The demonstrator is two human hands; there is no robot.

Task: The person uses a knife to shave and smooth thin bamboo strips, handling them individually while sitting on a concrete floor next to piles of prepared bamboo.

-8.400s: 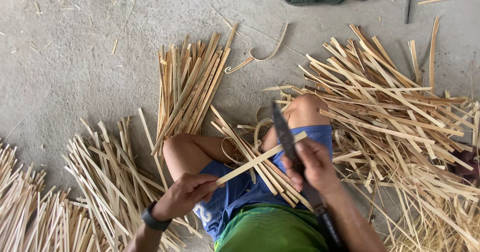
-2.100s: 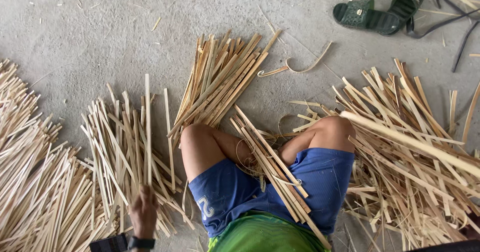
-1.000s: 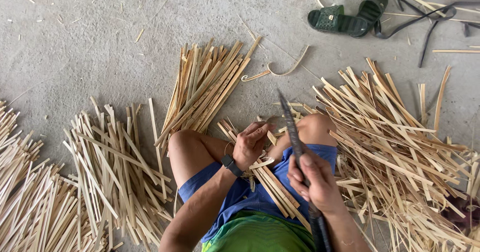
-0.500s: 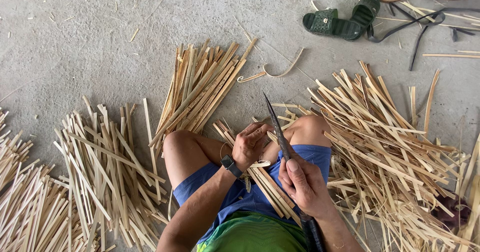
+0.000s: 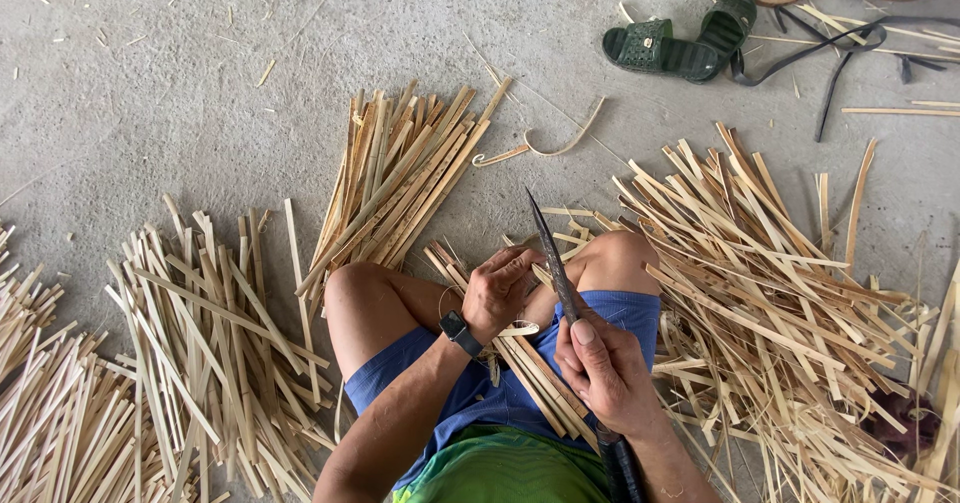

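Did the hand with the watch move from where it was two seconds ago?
Yes. The left hand left the stick pile on the person's left and now rests between the knees, beside the knife.

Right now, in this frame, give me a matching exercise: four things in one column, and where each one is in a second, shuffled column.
Things:
1. knife
2. green sandals
3. wristwatch
4. bundle of bamboo strips

Places:
A. on the left wrist
B. on the concrete floor at upper right
C. in the right hand, blade pointing away from the body
D. across the lap, under the left hand

Pairs: 1-C, 2-B, 3-A, 4-D
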